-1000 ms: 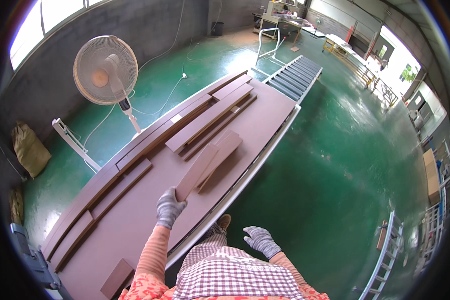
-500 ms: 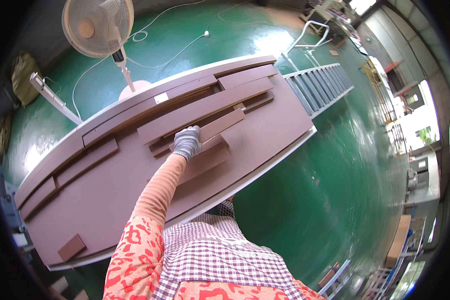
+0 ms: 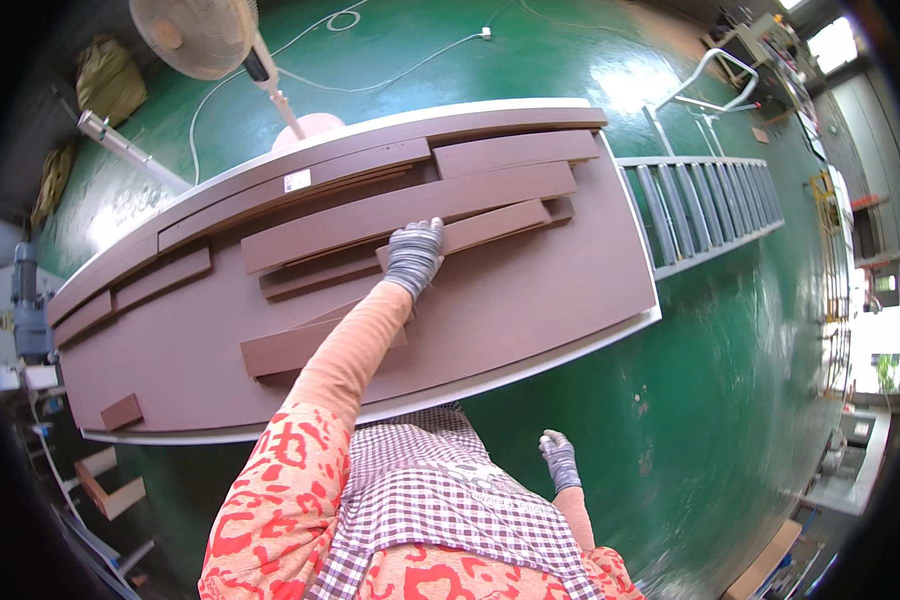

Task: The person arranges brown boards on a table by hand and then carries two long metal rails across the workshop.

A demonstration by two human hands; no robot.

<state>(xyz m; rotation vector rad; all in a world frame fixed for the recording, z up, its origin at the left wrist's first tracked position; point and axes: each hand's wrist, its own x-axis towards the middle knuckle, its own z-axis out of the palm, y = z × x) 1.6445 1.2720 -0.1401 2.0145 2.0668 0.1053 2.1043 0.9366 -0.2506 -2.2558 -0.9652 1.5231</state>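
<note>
My left hand (image 3: pixel 415 257), in a striped grey knitted glove, is closed on the near end of a narrow brown plank (image 3: pixel 495 228). This plank lies slantwise over another brown strip, close in front of a longer brown plank (image 3: pixel 400 215). Nearer to me, a short brown piece (image 3: pixel 300 350) rests on the large brown panel (image 3: pixel 530 310), partly hidden behind my left forearm. My right hand (image 3: pixel 560 460), gloved alike, hangs low at my right side over the floor, away from the panel. Its fingers look curled in, with nothing visible in them.
More brown strips (image 3: pixel 320 185) lie along the panel's far edge, one bearing a white label (image 3: pixel 297 180). A small brown block (image 3: pixel 122 412) sits at the near left corner. Beyond stands a pedestal fan (image 3: pixel 200 35); a roller conveyor (image 3: pixel 705 210) adjoins the right end.
The view has turned and shifted. My left hand has moved the narrow plank farther from me, toward the longer planks and apart from the short piece. My right hand has come into view.
</note>
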